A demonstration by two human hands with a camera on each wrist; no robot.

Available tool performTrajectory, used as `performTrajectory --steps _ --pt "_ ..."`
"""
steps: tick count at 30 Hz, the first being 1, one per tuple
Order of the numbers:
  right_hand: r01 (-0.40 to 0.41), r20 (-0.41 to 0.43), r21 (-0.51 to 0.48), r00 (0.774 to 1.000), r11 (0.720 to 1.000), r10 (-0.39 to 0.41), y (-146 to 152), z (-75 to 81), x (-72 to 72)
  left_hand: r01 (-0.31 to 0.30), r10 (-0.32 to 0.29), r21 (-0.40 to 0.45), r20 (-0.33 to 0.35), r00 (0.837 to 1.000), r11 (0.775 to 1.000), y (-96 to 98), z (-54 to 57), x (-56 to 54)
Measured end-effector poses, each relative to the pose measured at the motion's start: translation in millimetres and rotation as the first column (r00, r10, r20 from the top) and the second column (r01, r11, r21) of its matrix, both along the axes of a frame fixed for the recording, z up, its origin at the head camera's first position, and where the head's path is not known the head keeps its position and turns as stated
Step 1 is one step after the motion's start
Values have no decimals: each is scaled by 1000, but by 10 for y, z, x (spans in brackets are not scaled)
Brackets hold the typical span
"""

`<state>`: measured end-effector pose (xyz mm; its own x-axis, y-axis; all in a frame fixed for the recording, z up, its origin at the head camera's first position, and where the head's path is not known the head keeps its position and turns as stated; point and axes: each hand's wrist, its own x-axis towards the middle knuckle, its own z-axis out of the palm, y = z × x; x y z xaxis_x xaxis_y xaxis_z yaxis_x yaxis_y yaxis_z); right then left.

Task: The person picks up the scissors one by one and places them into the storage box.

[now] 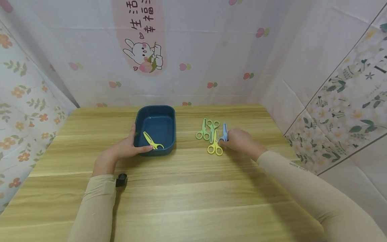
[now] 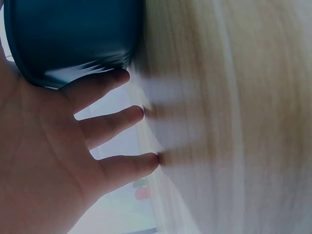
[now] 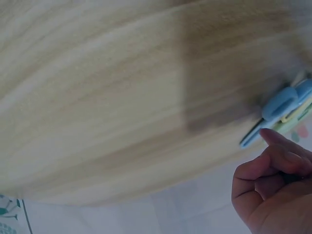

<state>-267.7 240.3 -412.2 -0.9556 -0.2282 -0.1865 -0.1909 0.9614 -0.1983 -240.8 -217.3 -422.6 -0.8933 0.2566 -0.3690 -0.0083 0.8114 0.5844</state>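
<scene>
My left hand (image 1: 121, 148) rests at the near left corner of a dark blue bin (image 1: 174, 131), its thumb along the near rim. In the left wrist view the fingers (image 2: 122, 168) are straight and spread, one against the bin's outer wall. Yellow scissors (image 1: 148, 137) lie inside the bin. My right hand (image 1: 240, 139) is at blue scissors (image 1: 225, 129), covering part of their handles. The right wrist view shows curled fingers and one fingertip at the blue scissors (image 3: 280, 103); I cannot tell whether they are pinched.
Beside the blue scissors lie another yellow pair (image 1: 215, 144), a light green pair (image 1: 204, 126) and a darker green pair (image 1: 212, 124), close together on the wooden table (image 1: 181, 195). Printed curtains (image 1: 205, 50) stand behind the table and along both sides.
</scene>
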Motion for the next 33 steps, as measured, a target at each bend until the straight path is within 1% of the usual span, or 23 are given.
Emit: performTrajectory --steps 4,8,12,15,22,26,33 --pt "6 -25 -23 1000 1000 -6 56 -95 -23 -1 1 3 0 1000 1000 4 -1 3" --pt "1 -52 -23 999 1000 -2 107 -166 -31 -1 1 9 -5 1000 1000 9 -3 2" --pt "-23 -73 -20 997 1000 22 145 -183 -29 -6 6 12 -5 1000 1000 7 5 4" --pt "-19 -63 -35 998 999 17 176 -186 -23 -5 5 15 -3 1000 1000 3 10 10" --pt "22 -4 -80 1000 997 -22 277 -205 -32 -9 9 26 9 1000 1000 7 -4 6" --pt "28 -14 -78 999 997 -29 323 -220 -41 -11 10 29 5 1000 1000 16 -15 2" --pt "101 -17 -92 995 991 -103 345 -212 -16 -5 5 12 4 1000 1000 9 0 13"
